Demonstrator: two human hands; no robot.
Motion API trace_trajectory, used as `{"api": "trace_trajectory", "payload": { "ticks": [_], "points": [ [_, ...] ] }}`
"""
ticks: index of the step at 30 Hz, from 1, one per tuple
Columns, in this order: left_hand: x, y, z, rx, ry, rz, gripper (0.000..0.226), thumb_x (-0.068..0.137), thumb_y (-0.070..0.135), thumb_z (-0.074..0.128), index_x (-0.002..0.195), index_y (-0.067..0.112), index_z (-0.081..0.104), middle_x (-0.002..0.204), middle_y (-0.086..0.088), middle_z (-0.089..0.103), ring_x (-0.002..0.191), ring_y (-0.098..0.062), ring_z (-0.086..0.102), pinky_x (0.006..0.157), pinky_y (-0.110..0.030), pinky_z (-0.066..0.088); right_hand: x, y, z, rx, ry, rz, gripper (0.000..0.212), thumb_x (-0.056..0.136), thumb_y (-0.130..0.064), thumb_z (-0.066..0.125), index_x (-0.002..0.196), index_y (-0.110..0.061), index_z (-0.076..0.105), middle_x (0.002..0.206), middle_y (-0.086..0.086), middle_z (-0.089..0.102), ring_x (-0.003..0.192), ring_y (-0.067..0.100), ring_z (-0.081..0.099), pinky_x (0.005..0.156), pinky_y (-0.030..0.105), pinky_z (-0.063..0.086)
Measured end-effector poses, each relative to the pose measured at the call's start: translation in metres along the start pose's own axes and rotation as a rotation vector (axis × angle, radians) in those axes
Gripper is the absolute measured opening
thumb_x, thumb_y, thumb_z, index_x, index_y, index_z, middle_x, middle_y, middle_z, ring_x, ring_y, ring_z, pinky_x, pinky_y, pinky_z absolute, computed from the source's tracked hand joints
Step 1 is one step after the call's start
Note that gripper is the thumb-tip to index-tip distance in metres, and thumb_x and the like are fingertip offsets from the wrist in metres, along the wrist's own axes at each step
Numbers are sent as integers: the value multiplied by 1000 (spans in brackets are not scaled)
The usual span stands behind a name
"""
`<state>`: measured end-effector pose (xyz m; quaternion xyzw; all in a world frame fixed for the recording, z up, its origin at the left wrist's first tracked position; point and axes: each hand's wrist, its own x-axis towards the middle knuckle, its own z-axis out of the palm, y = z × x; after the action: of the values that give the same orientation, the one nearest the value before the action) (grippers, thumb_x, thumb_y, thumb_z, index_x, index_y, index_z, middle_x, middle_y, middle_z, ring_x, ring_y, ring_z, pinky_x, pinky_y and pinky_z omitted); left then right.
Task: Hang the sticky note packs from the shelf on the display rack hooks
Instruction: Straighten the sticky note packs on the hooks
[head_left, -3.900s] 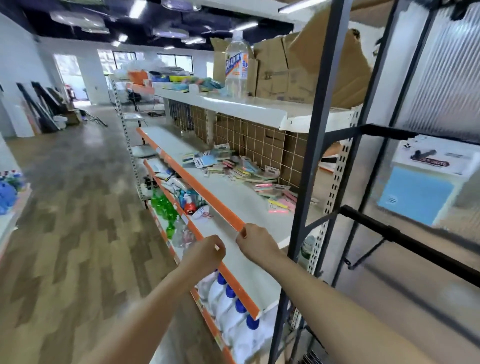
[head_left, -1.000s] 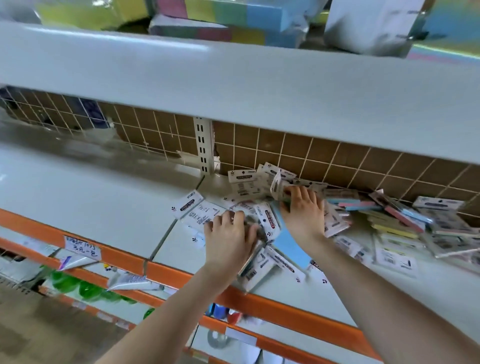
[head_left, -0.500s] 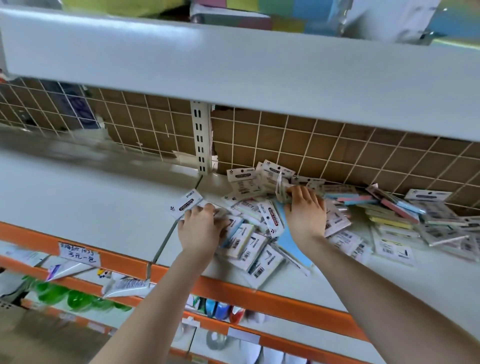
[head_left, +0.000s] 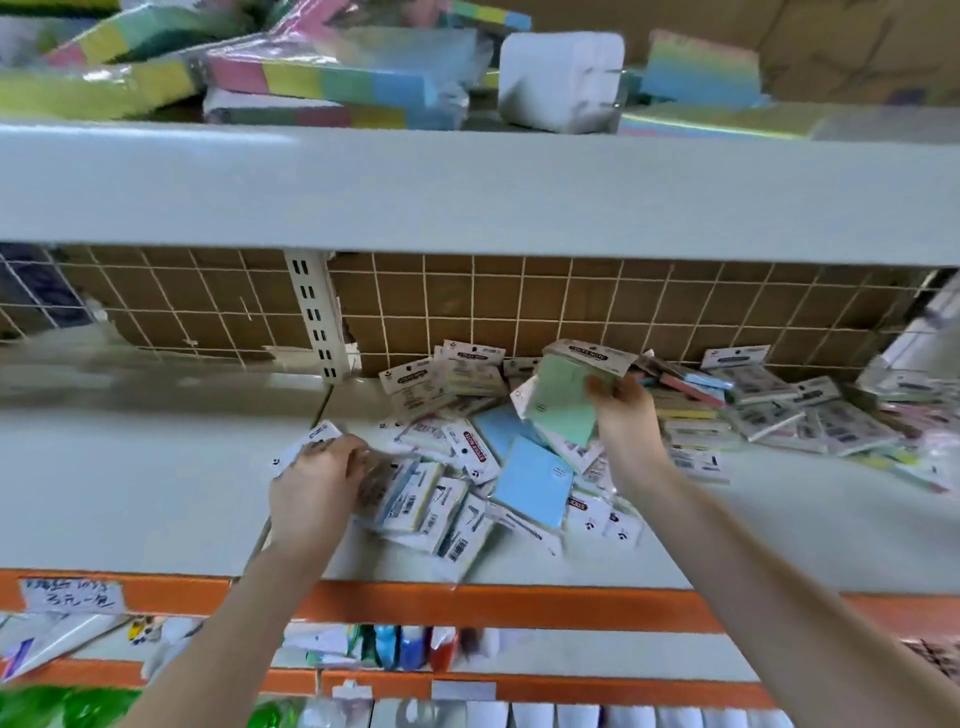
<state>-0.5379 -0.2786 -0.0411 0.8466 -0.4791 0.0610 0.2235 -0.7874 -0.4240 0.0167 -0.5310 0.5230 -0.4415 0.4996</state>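
Shelf (head_left: 156, 493): packs (head_left: 441, 499) heaped toward its back edge.
Right hand (head_left: 626, 415): pinches green pack (head_left: 563, 402), lifted clear for hanging.
Left hand (head_left: 317, 488): curled round packs, gathering them.

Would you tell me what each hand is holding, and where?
Right hand pinches a green pack by its right edge; left hand clutches several packs.

Two hands: left hand (head_left: 311, 493), right hand (head_left: 626, 421). One green pack (head_left: 563, 402) lifted. On the shelf (head_left: 130, 493), perhaps thirty sticky note packs (head_left: 530, 480) heaped toward its back edge; blur prevents an exact count.
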Motion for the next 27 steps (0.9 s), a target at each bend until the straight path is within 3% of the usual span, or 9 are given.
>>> {"api": "trace_trajectory", "payload": {
  "ticks": [1,3,5,7,11,15,19,23,27],
  "points": [
    [2,1,4,-1,-55,-41,21,93,33,55,106,18,65,98,-12,67,94,-33,60,73,-40,47,-2,0,-7,48,-6,53,22,94,-16,50,108,0,55,102,36,56,76,22,46,68,35,36],
    [2,3,11,39,-185,-105,39,93,49,50,119,20,56,115,-12,62,114,-33,51,90,-45,42,-6,-1,-19,100,-22,112,26,94,-16,51,115,-3,58,99,38,53,79,26,47,66,35,36],
    [0,5,15,21,-221,-144,45,90,55,49,119,22,55,117,-12,62,115,-35,51,95,-46,42,-12,-3,-30,95,-36,129,25,95,-16,50,115,-6,60,89,23,61,75,27,54,56,27,38],
    [2,5,14,-26,-226,-155,41,90,53,52,115,21,56,111,-12,66,108,-34,57,91,-45,46,-14,-3,-38,97,-42,122,24,95,-14,49,114,-6,60,96,20,66,76,26,57,51,26,39],
    [-4,19,4,-111,-248,-114,33,91,49,53,103,19,60,98,-10,70,91,-31,64,78,-37,52,-22,-4,-45,87,-82,136,26,94,-17,49,116,-6,58,112,25,63,84,28,56,63,35,39],
    [-29,42,-1,-38,-124,-13,29,97,45,44,105,23,61,94,-5,70,86,-28,64,62,-29,41,-31,-5,-46,139,-135,171,18,97,-18,49,110,-14,60,97,11,68,84,25,62,64,36,45],
    [-51,70,-9,65,9,52,34,100,38,37,101,12,58,81,-12,68,74,-34,64,57,-34,40,-44,-5,-51,197,-187,200,10,97,-18,51,94,-16,61,88,7,70,80,22,66,71,40,51],
    [-61,96,-26,119,109,132,23,97,19,51,87,0,59,61,-22,62,53,-37,61,48,-33,35,-54,2,-62,238,-238,220,13,98,-19,51,104,-11,59,91,11,70,81,23,67,73,39,51],
    [-55,112,-35,-156,126,-7,40,103,25,32,82,4,58,64,-14,56,60,-31,55,50,-34,37,-62,7,-80,293,-236,268,10,99,-20,51,101,-12,57,87,11,69,82,26,67,73,39,48]
  ]
}}
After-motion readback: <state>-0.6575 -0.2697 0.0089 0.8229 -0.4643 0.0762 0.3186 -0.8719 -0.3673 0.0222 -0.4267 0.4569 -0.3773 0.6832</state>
